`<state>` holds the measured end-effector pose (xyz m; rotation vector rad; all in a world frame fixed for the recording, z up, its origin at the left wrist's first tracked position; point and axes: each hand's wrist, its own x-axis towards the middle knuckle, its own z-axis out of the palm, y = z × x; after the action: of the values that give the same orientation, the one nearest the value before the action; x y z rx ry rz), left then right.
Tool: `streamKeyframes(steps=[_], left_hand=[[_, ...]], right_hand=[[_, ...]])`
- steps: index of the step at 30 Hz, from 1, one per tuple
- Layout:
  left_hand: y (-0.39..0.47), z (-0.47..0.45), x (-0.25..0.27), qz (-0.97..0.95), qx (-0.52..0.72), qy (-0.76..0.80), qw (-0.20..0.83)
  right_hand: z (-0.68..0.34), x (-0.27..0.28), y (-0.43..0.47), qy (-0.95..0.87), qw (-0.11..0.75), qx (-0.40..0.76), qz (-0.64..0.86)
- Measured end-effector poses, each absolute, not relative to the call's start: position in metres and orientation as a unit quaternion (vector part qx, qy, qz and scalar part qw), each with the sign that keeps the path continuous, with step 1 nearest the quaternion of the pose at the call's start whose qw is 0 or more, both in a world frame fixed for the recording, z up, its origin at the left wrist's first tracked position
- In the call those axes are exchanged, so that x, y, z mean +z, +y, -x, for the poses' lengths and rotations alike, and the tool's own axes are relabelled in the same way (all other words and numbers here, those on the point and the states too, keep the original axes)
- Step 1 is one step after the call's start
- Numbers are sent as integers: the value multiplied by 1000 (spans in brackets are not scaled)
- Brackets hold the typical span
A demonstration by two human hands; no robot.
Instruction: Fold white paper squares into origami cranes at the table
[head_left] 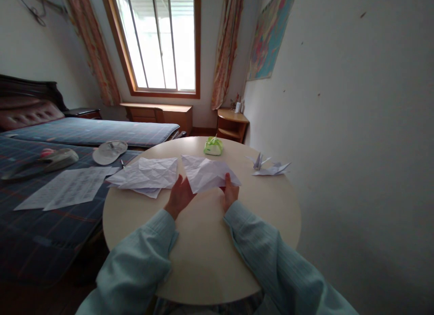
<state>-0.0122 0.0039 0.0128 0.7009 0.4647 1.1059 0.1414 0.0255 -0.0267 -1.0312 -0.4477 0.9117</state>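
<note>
A creased white sheet of paper (206, 174) is held up over the round table, its surface crossed by fold lines. My right hand (230, 192) grips its right side, thumb on top and fingers beneath. At the lower left edge is my left hand (181, 195), thumb raised and fingers running under the sheet; the fingertips are hidden. To the left lies a pile of creased paper sheets (149, 172). Folded paper cranes (269, 166) rest at the table's right side.
The round table (210, 260) has a green-and-white tissue pack (213, 146) at its far edge. On the left, a bed (50, 238) holds printed sheets (73, 186), a white cap (110, 152) and a bag-like item (59, 160). A wall (356, 148) runs along the right.
</note>
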Motion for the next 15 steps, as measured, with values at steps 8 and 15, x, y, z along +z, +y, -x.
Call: streamKeyframes(steps=[8,15], left_hand=[[4,13,0,-359,478,147,788],[6,8,-4,-398,444,118,794]], right_hand=[[-143,-25,25,-196,757,378,496],[-144,-22,21,-300,756,407,414]])
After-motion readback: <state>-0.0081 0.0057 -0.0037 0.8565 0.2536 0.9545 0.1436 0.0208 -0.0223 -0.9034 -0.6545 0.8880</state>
